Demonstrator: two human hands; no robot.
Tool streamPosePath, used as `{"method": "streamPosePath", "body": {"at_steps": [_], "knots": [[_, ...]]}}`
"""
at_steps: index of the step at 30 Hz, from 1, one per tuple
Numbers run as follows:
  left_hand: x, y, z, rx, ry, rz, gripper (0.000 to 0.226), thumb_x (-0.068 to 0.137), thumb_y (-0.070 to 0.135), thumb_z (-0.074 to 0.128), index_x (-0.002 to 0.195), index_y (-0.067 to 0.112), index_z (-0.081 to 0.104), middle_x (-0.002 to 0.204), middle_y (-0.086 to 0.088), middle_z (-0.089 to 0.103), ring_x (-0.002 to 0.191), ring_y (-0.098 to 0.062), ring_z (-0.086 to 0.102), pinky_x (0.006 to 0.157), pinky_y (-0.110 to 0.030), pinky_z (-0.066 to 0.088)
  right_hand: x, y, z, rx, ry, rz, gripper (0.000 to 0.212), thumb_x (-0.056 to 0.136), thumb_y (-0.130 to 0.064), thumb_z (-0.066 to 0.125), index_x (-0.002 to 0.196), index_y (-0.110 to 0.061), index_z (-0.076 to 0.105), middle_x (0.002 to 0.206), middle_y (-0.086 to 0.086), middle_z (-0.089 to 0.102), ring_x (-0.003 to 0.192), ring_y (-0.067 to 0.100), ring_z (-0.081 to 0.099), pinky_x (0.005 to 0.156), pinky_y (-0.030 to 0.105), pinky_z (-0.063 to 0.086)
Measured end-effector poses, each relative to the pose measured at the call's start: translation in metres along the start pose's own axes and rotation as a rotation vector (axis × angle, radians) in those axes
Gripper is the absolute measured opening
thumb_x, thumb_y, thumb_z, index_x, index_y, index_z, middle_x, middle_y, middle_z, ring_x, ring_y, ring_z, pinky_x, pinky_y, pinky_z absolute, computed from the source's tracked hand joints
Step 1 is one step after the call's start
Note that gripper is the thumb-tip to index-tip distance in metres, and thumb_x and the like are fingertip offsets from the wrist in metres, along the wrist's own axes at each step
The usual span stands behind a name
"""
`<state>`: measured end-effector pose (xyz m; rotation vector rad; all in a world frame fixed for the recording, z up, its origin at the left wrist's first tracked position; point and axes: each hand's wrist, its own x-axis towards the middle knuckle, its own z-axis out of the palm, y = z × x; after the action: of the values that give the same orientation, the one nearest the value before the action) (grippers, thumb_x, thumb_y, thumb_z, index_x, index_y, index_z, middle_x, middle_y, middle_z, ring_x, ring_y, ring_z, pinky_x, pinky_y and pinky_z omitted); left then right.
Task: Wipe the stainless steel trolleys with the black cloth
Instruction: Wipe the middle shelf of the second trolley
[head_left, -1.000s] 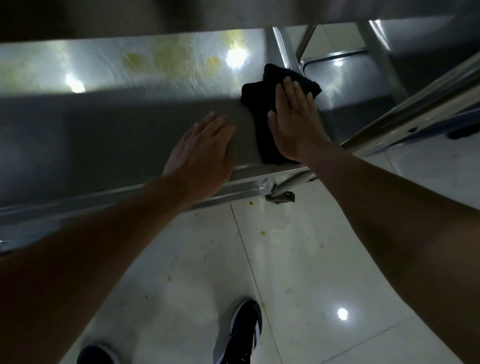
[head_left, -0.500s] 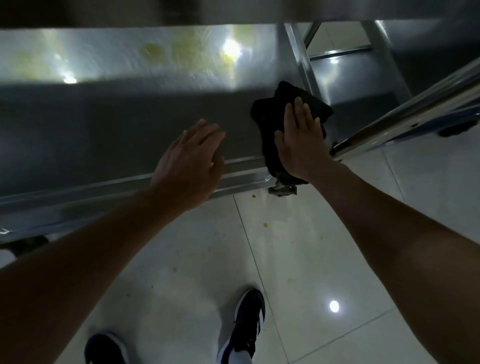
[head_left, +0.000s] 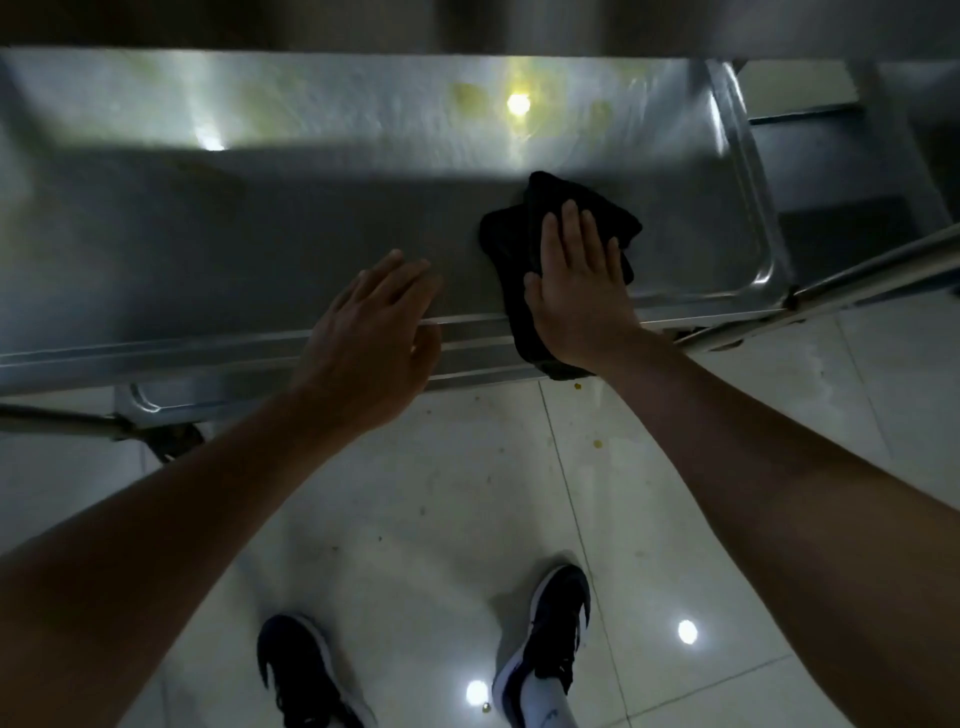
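Head cam | right hand has slid the black cloth left off the trolley's right corner toward center frame, so wiping's moving along | fingers flat and spread, pressing it, cloth under palm, tail over near rim | left hand open at rim | yellow stains upper center untouched

One head-worn view looks steeply down from above. It sits close over a steel trolley shelf, with floor nearer below.
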<state>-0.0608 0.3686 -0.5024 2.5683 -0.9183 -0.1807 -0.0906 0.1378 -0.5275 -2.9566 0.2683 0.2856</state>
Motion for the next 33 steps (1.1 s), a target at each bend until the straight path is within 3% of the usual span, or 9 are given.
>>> {"method": "streamPosePath", "body": {"at_steps": [8,19,27,33], "knots": [[-0.047,-0.060,-0.030,0.031,-0.043,-0.113,0.049,0.099,0.025,0.048,0.143,0.006,0.044,0.150,-0.012,0.043,0.145,-0.029,0.029,0.115,-0.045,0.028,0.008,-0.100,0.012,-0.032,-0.037,-0.093,0.067,0.106,-0.035,0.027,0.158,-0.003,-0.001,0.166,0.019,-0.009,0.153,0.035,-0.010,0.123,0.054,-0.003],[-0.096,-0.124,-0.060,0.062,-0.051,-0.161,0.047,0.100,0.028,0.045,0.142,0.009,0.042,0.149,-0.012,0.043,0.145,-0.028,0.029,0.114,-0.050,0.034,0.023,-0.218,0.028,-0.031,-0.049,-0.250,0.067,0.105,-0.037,0.026,0.159,-0.006,0.000,0.166,0.014,-0.010,0.153,0.032,-0.011,0.123,0.052,-0.004],[-0.077,-0.129,-0.064,0.090,-0.079,-0.187,0.055,0.099,0.031,0.047,0.149,0.012,0.035,0.157,-0.009,0.031,0.149,-0.025,0.017,0.121,-0.043,0.021,0.040,-0.215,0.026,0.009,-0.022,-0.311,0.064,0.106,-0.037,0.026,0.159,-0.008,0.005,0.168,0.011,-0.005,0.154,0.028,-0.007,0.124,0.049,-0.002],[-0.045,-0.117,-0.063,0.079,-0.068,-0.177,0.054,0.100,0.035,0.044,0.148,0.012,0.037,0.156,-0.010,0.033,0.149,-0.026,0.019,0.120,-0.045,0.023,0.074,-0.195,0.017,0.015,-0.041,-0.285,0.065,0.106,-0.039,0.022,0.160,-0.010,0.000,0.167,0.007,-0.010,0.154,0.026,-0.011,0.124,0.049,-0.004]]}}
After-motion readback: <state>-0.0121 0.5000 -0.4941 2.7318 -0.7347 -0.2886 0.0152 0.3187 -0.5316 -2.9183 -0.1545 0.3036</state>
